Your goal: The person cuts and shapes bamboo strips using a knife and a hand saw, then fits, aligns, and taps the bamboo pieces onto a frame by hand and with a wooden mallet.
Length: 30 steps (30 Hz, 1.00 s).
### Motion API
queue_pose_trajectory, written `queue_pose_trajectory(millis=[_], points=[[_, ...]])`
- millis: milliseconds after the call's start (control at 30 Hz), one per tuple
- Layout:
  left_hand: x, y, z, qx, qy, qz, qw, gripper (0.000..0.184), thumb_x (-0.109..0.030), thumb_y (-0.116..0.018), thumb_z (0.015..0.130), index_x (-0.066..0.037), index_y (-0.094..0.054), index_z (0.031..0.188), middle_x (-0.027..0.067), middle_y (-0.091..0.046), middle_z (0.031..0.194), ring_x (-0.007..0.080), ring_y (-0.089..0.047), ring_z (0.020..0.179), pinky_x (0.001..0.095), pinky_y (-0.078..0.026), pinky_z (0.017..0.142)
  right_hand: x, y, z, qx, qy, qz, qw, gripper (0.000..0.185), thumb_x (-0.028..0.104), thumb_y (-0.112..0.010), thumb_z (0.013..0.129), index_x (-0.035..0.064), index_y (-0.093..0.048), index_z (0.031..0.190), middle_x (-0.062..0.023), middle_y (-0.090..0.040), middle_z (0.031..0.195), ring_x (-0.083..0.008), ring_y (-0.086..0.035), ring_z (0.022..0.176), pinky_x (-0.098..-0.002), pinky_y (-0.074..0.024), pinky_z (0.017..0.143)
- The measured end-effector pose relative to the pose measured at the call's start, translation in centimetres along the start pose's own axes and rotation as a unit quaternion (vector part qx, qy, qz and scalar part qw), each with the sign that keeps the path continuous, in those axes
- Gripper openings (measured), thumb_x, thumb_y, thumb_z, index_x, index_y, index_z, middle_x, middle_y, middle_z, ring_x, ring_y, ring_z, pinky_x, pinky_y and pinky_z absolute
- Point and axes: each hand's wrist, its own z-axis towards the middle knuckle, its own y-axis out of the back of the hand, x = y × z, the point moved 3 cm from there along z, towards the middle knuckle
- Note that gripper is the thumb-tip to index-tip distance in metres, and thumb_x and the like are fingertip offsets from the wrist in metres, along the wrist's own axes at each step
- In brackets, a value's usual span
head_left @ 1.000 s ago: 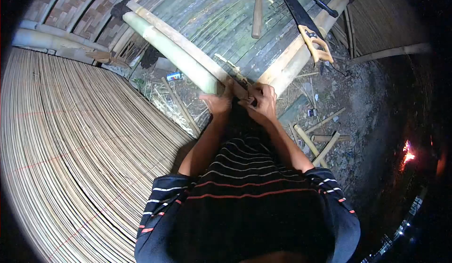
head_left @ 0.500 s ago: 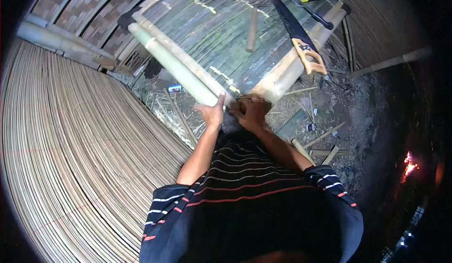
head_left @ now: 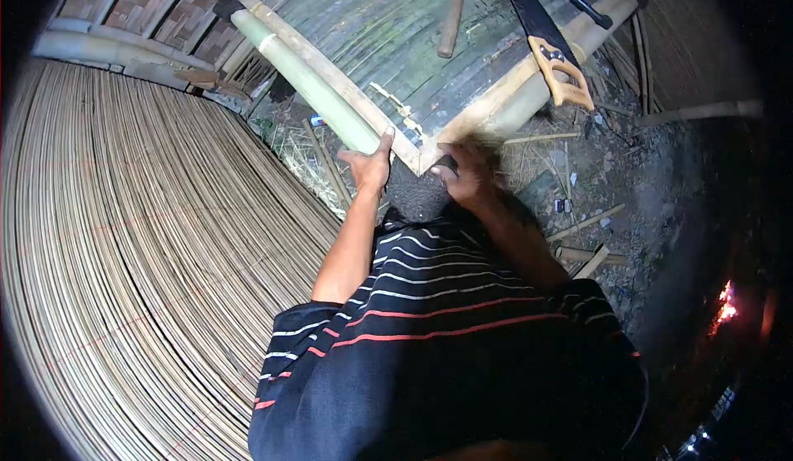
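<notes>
A bamboo table (head_left: 330, 56) stands before me, its near corner pointing at my body. My left hand (head_left: 371, 163) grips the near end of the green bamboo pole (head_left: 318, 89) along the left edge, thumb on top and fingers on the outer side. Dark, rough fibre wrapping (head_left: 413, 192) covers the post below the corner. My right hand (head_left: 469, 176) is just right of the corner, fingers curled and smeared by motion. Brownish, blurred material shows around its fingers; I cannot tell what it is.
A handsaw (head_left: 541, 35) with a wooden handle lies over the right edge. On the tabletop are a short wooden stick (head_left: 452, 19) and a black-handled tool (head_left: 582, 5). Thin bamboo strips (head_left: 140, 238) cover the left side. Offcuts (head_left: 591, 256) litter the ground; a small fire (head_left: 725, 306) burns at right.
My right hand has shifted to the right, uncovering the mitred corner and the dark wrapping. My left hand stays on the pole end. The camera view has shifted slightly.
</notes>
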Motion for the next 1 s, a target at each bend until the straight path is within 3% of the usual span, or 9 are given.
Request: queue_pose_trajectory(millis=[100,267,367,467,500,667,733,867,1000], points=[[0.3,-0.6,0.6,-0.044,-0.036,-0.063,0.996,0.115,-0.029,-0.094,0.076,0.019,-0.017,0.146,0.0300,-0.050,0.141,0.0341,-0.054,0.128,0.0382,-0.037,0.115,-0.4,0.2,-0.6,-0.005,-0.009,-0.007,1.000,0.049,0.011,-0.083,0.077,0.0069,-0.067,0.123,-0.0166,-0.065,0.113,-0.0382,-0.060,0.108,-0.0456,-0.0491,0.092],[2.9,-1.2,2.1,-0.059,0.047,0.011,0.997,0.122,-0.040,-0.094,0.075,0.022,-0.015,0.145,0.0336,-0.045,0.146,0.0369,-0.050,0.132,0.0364,-0.035,0.117,0.4,1.0,0.1,-0.025,-0.033,0.014,0.999,0.040,0.008,-0.084,0.076,0.0060,-0.073,0.114,-0.0139,-0.065,0.108,-0.0358,-0.058,0.106,-0.0429,-0.0488,0.095],[4.3,-1.3,3.1,-0.091,-0.078,-0.010,0.993,0.122,-0.049,-0.092,0.073,0.023,-0.021,0.141,0.0364,-0.047,0.143,0.0384,-0.052,0.131,0.0378,-0.035,0.116,0.0,1.1,0.1,-0.023,-0.042,0.028,0.998,0.039,0.008,-0.086,0.072,0.0079,-0.074,0.110,-0.0121,-0.065,0.106,-0.0363,-0.056,0.106,-0.0447,-0.0478,0.094],[4.7,-1.3,3.6,-0.041,-0.034,-0.031,0.998,0.120,-0.050,-0.092,0.073,0.022,-0.025,0.139,0.0361,-0.049,0.140,0.0385,-0.053,0.128,0.0392,-0.037,0.115,-0.2,1.3,0.0,-0.004,-0.044,0.030,0.999,0.036,0.008,-0.084,0.076,0.0056,-0.074,0.111,-0.0129,-0.066,0.106,-0.0350,-0.057,0.108,-0.0428,-0.0480,0.097],[1.1,-1.0,0.9,-0.034,0.033,-0.047,0.998,0.115,-0.034,-0.093,0.077,0.018,-0.018,0.147,0.0293,-0.051,0.140,0.0343,-0.053,0.128,0.0381,-0.038,0.114,-0.2,1.3,0.0,-0.002,-0.045,0.032,0.998,0.036,0.008,-0.084,0.076,0.0055,-0.074,0.111,-0.0129,-0.066,0.106,-0.0350,-0.057,0.108,-0.0429,-0.0479,0.096],[1.8,-1.1,1.4,-0.025,0.027,-0.046,0.998,0.111,-0.037,-0.094,0.076,0.016,-0.022,0.142,0.0296,-0.050,0.139,0.0333,-0.053,0.127,0.0379,-0.039,0.113,-0.6,1.3,-0.1,-0.010,-0.038,0.040,0.998,0.035,0.011,-0.085,0.076,0.0050,-0.074,0.109,-0.0139,-0.066,0.107,-0.0351,-0.057,0.109,-0.0430,-0.0480,0.095],[1.4,-1.0,0.9,-0.047,0.019,-0.012,0.999,0.120,-0.052,-0.093,0.071,0.022,-0.027,0.139,0.0362,-0.049,0.140,0.0380,-0.054,0.128,0.0394,-0.039,0.114,-0.6,1.5,-0.1,-0.005,-0.039,0.053,0.998,0.036,0.009,-0.084,0.076,0.0048,-0.074,0.110,-0.0146,-0.066,0.106,-0.0362,-0.058,0.107,-0.0442,-0.0485,0.094],[1.4,-0.7,0.8,-0.092,0.017,0.057,0.994,0.127,-0.059,-0.091,0.069,0.023,-0.027,0.142,0.0376,-0.049,0.141,0.0402,-0.053,0.130,0.0401,-0.037,0.116,-0.2,2.8,0.7,-0.024,-0.061,0.083,0.994,0.035,0.009,-0.083,0.078,0.0051,-0.074,0.111,-0.0134,-0.067,0.100,-0.0354,-0.061,0.100,-0.0453,-0.0504,0.089],[5.2,-1.5,3.5,-0.054,-0.015,-0.068,0.996,0.118,-0.044,-0.094,0.072,0.022,-0.027,0.143,0.0328,-0.050,0.143,0.0362,-0.054,0.129,0.0392,-0.040,0.114,-0.7,3.8,1.7,-0.081,-0.032,0.051,0.995,0.033,0.015,-0.086,0.079,0.0084,-0.072,0.109,-0.0100,-0.069,0.095,-0.0316,-0.064,0.093,-0.0440,-0.0509,0.083]])
